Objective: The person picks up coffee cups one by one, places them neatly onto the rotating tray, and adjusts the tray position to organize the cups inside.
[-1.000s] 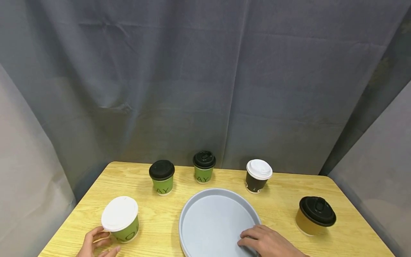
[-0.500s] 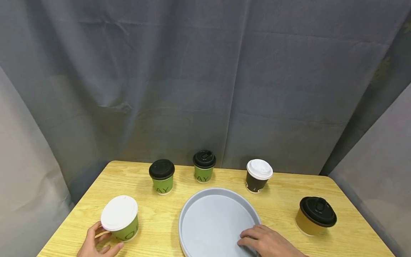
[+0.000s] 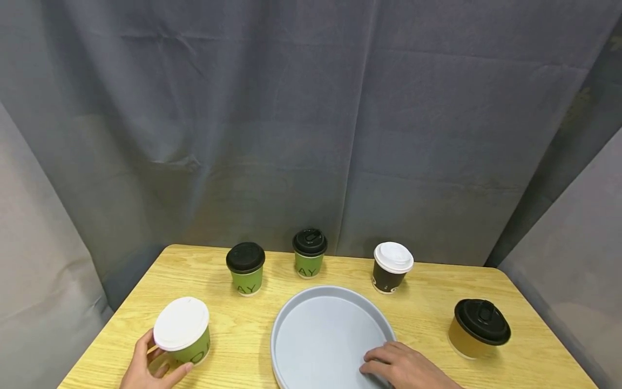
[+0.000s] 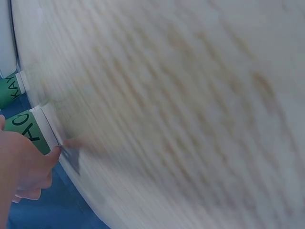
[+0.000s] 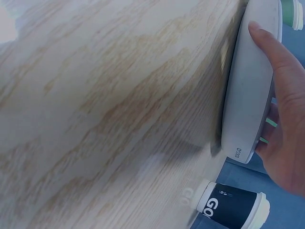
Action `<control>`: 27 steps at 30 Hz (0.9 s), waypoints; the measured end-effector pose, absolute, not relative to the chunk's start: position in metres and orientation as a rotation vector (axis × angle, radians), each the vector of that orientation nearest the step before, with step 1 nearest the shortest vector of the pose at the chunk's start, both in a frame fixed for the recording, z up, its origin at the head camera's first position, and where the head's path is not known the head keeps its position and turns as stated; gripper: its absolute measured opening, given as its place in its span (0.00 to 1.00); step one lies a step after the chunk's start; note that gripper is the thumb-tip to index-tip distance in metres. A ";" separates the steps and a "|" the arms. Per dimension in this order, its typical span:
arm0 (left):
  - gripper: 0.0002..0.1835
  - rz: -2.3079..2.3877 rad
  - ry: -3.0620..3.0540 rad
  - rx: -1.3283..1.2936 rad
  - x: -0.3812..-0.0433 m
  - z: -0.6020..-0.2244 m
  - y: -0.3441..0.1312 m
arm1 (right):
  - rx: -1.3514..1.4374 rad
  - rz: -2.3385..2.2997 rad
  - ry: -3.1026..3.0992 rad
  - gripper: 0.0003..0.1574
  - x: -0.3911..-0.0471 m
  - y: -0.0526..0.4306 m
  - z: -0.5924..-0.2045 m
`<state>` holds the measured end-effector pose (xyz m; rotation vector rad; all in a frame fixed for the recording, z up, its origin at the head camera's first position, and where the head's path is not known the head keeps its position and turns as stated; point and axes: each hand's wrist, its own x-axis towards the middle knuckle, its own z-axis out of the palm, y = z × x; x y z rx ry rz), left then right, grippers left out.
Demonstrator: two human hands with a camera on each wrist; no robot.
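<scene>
A wide green paper cup (image 3: 194,349) with a flat white lid (image 3: 181,323) stands at the front left of the table. My left hand (image 3: 148,368) holds it low down, thumb at its front and fingers along its left side. In the left wrist view the thumb tip reaches the base of the same cup (image 4: 28,130). My right hand (image 3: 405,368) grips the right rim of a round grey tray (image 3: 325,335). Seen from the right wrist, the thumb lies on the tray's outer wall (image 5: 250,90) and the fingers go over the rim.
Two green cups with black lids, one left (image 3: 247,281) and one in the middle (image 3: 308,265), stand behind the tray. A black cup (image 3: 387,278) with a white lid is at the back right. Further right sits a tan cup (image 3: 466,339) with a black lid. Grey curtains (image 3: 272,135) surround the table.
My left hand has moved slightly right and closed in on the wide green cup, its thumb coming up against the cup's lower front. My right hand and the tray stay put.
</scene>
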<state>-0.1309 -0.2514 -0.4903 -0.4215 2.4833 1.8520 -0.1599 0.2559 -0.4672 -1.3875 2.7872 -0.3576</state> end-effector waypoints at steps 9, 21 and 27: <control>0.64 1.934 2.450 -0.394 -0.131 -0.487 -0.248 | -1.400 -0.354 2.800 0.31 -0.160 0.257 -0.468; 0.63 1.872 2.549 -0.367 -0.135 -0.488 -0.243 | -1.439 -0.352 2.791 0.28 -0.160 0.258 -0.469; 0.62 1.879 2.574 -0.360 -0.136 -0.487 -0.244 | -1.436 -0.349 2.789 0.29 -0.162 0.257 -0.470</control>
